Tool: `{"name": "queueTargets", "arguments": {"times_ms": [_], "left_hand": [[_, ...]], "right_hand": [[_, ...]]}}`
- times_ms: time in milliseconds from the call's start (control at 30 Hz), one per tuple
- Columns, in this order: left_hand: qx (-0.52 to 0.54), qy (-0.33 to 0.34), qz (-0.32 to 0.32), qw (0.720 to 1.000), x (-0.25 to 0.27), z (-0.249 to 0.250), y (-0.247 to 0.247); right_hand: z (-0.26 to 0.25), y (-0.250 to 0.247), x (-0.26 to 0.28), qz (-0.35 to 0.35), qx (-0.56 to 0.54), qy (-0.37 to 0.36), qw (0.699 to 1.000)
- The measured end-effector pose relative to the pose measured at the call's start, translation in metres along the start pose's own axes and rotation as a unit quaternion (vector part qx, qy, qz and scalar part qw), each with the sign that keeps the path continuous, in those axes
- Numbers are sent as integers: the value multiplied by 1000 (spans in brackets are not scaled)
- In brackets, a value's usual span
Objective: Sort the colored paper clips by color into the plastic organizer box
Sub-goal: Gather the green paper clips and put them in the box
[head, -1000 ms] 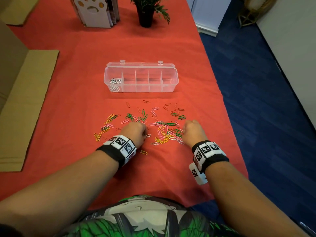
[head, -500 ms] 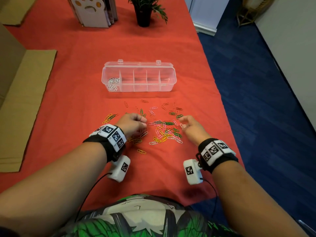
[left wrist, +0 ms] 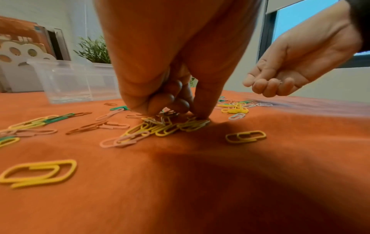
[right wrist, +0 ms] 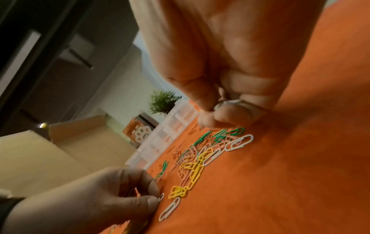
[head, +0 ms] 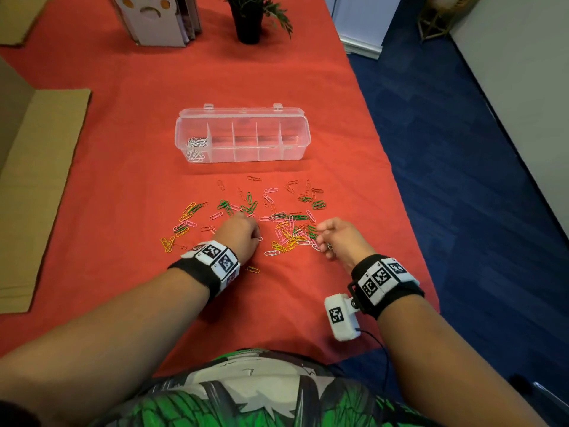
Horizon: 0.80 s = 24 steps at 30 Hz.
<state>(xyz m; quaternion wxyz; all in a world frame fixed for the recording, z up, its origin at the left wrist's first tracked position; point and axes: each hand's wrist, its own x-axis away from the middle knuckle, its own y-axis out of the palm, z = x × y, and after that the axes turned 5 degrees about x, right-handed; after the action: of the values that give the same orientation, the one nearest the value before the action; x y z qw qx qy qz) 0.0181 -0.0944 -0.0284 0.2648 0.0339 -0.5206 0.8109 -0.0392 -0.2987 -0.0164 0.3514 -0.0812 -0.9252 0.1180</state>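
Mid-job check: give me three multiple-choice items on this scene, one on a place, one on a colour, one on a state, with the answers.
1. Where are the clips already in the organizer box?
A. leftmost compartment
B. middle compartment
C. rightmost compartment

2. What colour are the sorted clips?
A. green
B. yellow
C. white

3. What is the right hand doing?
A. lying flat and open on the cloth
B. fingers curled round white clips
C. gripping the box

Answers:
1 A: the head view shows clips only in the left end section.
2 C: that pile is all white.
3 B: the right wrist view shows a white clip between its curled fingers.
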Motion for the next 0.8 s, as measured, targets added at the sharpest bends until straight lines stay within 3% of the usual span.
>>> {"name": "queueTargets", "arguments": {"times_ms": [133, 200, 267, 367, 433, 500, 567, 633, 733, 800], "left_hand": [[-28, 6, -26, 999, -2, 0, 2], [-31, 23, -28, 999, -1, 1, 2], [-22, 31, -28, 999, 0, 1, 1], [69, -6, -9, 998, 1, 4, -4], [169, -57, -31, 983, 1, 9, -9], [350, -131, -73, 925, 1, 14, -13], [518, -208, -87, 825, 4, 16, -19], [609, -244, -108, 747, 6, 16, -25], [666, -247, -147, 688, 9, 17, -31], [673, -255, -155, 676, 10, 18, -31]], "right_hand": [[4, -2, 0, 12, 6, -3, 1000], [5, -3, -2, 25, 117, -47, 992], [4, 2, -3, 23, 254, -98, 962], [4, 12, -6, 32, 345, -136, 928], [2, 9, -10, 68, 368, -140, 917], [1, 3, -14, 106, 378, -139, 909], [0, 1, -14, 112, 384, -151, 904], [1, 7, -11, 89, 380, -191, 901], [3, 20, -10, 58, 377, -244, 891], [4, 23, -15, 59, 406, -254, 876]]}}
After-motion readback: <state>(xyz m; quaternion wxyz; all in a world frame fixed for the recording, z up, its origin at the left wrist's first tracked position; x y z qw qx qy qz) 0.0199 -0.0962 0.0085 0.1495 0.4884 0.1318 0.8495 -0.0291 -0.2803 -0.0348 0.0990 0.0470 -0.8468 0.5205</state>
